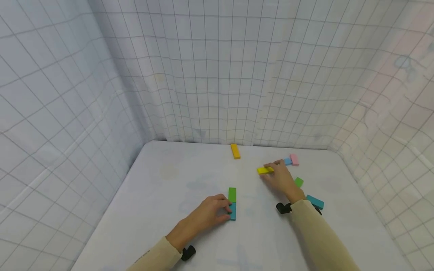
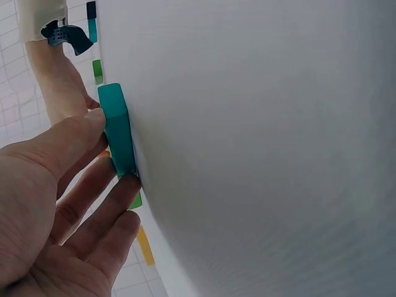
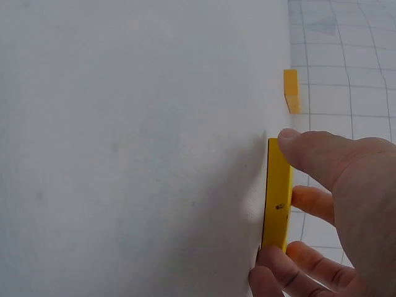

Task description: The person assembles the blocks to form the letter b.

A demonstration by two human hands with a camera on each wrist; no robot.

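Note:
My left hand (image 1: 211,211) holds a teal block (image 1: 233,212) on the table, thumb at its near end and fingers along its side. In the left wrist view the teal block (image 2: 117,130) lies between thumb and fingertips. A green block (image 1: 232,194) sits end to end with it at the far side. Farther right, my right hand (image 1: 280,178) grips a yellow block (image 1: 265,170); the right wrist view has this yellow block (image 3: 276,192) between the thumb at one end and fingers at the other.
An orange block (image 1: 235,151) lies near the back edge of the white table (image 1: 162,180). Around the right hand are a light blue block (image 1: 288,161), a pink block (image 1: 294,159), a small green block (image 1: 298,182) and another teal block (image 1: 315,202). Checked curtains (image 1: 217,75) surround the table.

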